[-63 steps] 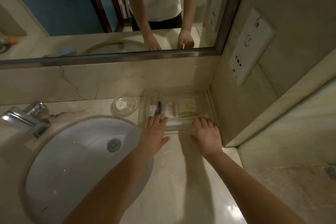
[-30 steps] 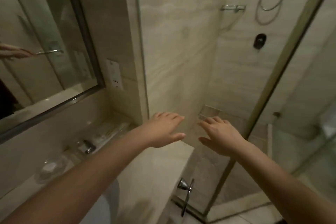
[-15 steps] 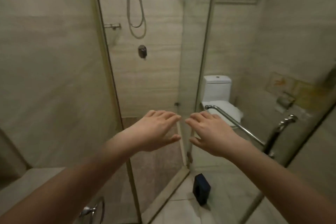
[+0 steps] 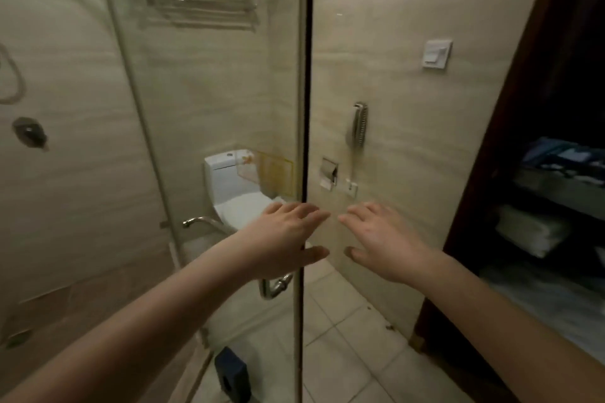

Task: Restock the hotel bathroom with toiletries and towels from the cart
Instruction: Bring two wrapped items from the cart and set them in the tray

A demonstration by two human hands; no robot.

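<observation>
View swung rt to cart (image 4: 563, 193); left hand (image 4: 288, 239), right hand (image 4: 383, 242) still spread, empty.

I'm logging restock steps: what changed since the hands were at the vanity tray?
The left hand and right hand lifted off the tray by the sink. The view swung right to the toilet and the doorway, where the cart with folded towels shows. Nothing was picked up: both hands stay open and empty, stretched forward.
</observation>
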